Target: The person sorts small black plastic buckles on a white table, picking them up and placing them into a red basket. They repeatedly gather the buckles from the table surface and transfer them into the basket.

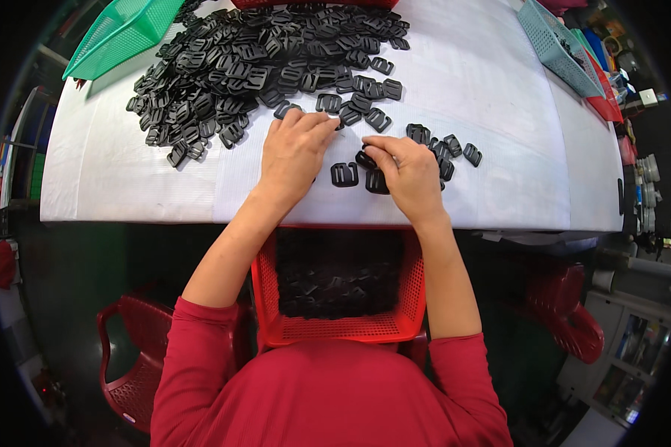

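Red basket (pixel 335 330) sits nearest the body, below and between the forearms, with a mass of dark pieces (pixel 335 287) inside. Above it, the near edge of the white-covered table (pixel 514 190) runs just short of both hands. Right hand (pixel 411 175): thumb and forefinger pinched together on a black buckle (pixel 364 159). Two flat buckles (pixel 344 174) lie just below that pinch, toward the left hand. Left hand (pixel 294 153): palm down, fingers bent, tips at the near fringe of the heap; cannot tell whether they grip a piece. A small cluster of buckles (pixel 440 151) lies just to the right of the right hand, partly behind it. The large buckle heap (pixel 216 74) spreads beyond and to the left of the left hand. Farther out: green basket (pixel 123 41) beyond the heap at left, red container (pixel 313 3) straight beyond the hands, pale blue basket (pixel 555 52) well beyond the right hand.
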Action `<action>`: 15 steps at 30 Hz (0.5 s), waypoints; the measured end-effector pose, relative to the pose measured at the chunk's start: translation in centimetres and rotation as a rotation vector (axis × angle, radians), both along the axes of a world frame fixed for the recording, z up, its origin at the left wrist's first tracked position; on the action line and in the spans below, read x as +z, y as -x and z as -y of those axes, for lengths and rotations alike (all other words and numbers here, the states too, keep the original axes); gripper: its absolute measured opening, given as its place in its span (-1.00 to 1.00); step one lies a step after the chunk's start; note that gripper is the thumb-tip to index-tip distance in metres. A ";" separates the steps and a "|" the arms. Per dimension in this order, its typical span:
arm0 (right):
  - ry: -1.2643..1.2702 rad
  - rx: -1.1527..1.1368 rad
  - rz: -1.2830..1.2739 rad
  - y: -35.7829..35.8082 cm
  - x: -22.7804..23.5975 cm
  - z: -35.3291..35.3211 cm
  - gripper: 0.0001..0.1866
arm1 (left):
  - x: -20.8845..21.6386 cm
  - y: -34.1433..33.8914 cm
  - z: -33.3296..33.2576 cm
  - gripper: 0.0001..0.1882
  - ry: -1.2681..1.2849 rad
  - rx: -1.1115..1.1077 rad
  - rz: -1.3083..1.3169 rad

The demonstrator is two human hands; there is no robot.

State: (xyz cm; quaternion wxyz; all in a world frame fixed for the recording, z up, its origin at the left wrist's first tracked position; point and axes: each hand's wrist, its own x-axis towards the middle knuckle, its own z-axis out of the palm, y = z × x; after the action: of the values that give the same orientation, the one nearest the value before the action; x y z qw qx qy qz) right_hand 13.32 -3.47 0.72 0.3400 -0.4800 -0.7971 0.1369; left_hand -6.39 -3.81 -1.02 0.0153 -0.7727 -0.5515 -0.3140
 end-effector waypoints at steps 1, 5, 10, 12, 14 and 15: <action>0.049 0.004 0.000 -0.7 -0.1 -0.1 -0.81 | 0.2 -0.1 0.1 -0.73 0.129 0.004 0.129; -0.147 -0.065 0.067 -1.3 -0.7 -1.8 -0.76 | 2.0 -0.5 0.2 -0.74 0.425 0.003 0.311; -0.189 -0.081 0.285 -0.5 -0.8 -2.2 -0.71 | 0.7 0.0 -1.7 -0.71 0.027 0.008 0.091; -0.192 -0.069 0.231 0.4 -0.7 -2.6 -0.74 | 0.2 0.5 -2.8 -0.68 -0.048 -0.003 0.026; -0.226 -0.059 0.197 0.9 -0.7 -3.6 -0.76 | 0.1 0.3 -3.3 -0.65 0.034 -0.023 -0.005; -0.260 -0.041 0.185 1.3 -1.0 -4.4 -0.78 | 0.2 0.2 -3.3 -0.65 0.055 -0.030 -0.024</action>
State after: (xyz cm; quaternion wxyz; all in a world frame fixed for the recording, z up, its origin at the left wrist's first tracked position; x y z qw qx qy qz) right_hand 12.03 0.90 -0.30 0.3268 -0.4586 -0.8261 -0.0192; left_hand -6.62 -0.50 -0.77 -0.0043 -0.7847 -0.5479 -0.2897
